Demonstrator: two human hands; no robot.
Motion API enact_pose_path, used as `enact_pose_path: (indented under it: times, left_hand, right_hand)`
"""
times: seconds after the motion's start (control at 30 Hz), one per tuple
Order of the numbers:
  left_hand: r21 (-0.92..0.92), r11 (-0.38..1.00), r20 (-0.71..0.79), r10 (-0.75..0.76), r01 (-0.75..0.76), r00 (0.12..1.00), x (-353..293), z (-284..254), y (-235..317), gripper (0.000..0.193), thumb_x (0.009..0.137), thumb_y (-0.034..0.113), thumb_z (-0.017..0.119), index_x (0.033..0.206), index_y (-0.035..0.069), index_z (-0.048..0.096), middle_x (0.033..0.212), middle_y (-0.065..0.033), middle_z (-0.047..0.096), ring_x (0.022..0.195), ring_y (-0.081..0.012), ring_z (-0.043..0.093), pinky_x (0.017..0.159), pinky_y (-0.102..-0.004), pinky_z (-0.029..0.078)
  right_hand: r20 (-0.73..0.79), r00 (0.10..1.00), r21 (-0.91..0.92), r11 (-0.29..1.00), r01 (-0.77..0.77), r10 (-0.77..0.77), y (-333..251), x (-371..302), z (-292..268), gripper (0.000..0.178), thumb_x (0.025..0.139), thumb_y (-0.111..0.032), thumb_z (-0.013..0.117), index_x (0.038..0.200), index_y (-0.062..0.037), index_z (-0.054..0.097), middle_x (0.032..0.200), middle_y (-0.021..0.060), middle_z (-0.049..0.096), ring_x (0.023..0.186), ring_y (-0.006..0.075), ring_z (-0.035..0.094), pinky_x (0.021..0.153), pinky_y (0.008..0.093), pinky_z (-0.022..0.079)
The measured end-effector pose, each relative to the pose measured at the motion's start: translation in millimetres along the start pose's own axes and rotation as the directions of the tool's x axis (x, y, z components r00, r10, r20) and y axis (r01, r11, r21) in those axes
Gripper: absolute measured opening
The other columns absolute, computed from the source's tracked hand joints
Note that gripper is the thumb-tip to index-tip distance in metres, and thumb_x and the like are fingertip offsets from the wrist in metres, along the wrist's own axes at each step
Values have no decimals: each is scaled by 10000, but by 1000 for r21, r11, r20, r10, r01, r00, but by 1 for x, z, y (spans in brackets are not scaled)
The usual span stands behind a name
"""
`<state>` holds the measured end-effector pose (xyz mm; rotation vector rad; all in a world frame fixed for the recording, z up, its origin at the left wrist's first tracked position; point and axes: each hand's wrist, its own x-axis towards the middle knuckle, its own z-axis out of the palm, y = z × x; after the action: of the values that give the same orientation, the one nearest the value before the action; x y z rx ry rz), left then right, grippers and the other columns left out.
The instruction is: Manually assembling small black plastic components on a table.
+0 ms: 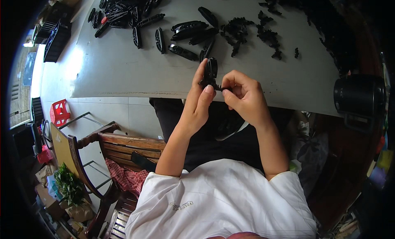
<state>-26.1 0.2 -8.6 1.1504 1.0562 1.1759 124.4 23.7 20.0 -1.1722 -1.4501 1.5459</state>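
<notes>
Here, black part (211, 69) in left hand (196, 102); black crate (59, 43), contents unclear.

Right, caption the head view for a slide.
Left hand holding a black oval part, right hand pinching a small black piece beside it, at a grey table strewn with more black parts.

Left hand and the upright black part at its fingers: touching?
Touching. The head view shows the left hand holding the black part, with the thumb against its lower end.
</notes>
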Motion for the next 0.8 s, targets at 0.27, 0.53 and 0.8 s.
enact_pose_path:
  times: [0.27, 0.53, 0.8]
  left_hand:
    - [-84, 993, -83, -91, 84, 992, 17, 3, 6, 410, 969, 140, 431, 1353, 25, 348, 838, -37, 508, 714, -87, 461, 681, -205, 411]
    - [755, 649, -91, 240, -90, 967, 66, 21, 0, 817, 853, 317, 600, 1428, 0, 113, 996, -216, 528, 774, -403, 584, 639, -450, 482]
    - [376, 911, 270, 69, -171, 960, 50, 19, 5, 590, 936, 182, 488, 1402, -41, 204, 1206, -293, 488, 1106, -380, 517, 934, -351, 395]
  right_hand:
    - [-141, 989, 102, 993, 56, -41, 7, 11, 0, 87, 815, 23, 558, 891, -20, 552, 702, 43, 567, 564, 99, 549, 502, 238, 420]
    - [-405, 904, -264, 964, 25, -135, 29, 13, -21, 76, 826, 20, 579, 892, -15, 569, 664, 4, 538, 593, 57, 501, 533, 235, 436]
    - [-270, 960, 112, 988, 107, -73, 14, 14, -23, 58, 885, 3, 528, 902, -24, 576, 747, -25, 558, 611, 29, 486, 522, 173, 397]
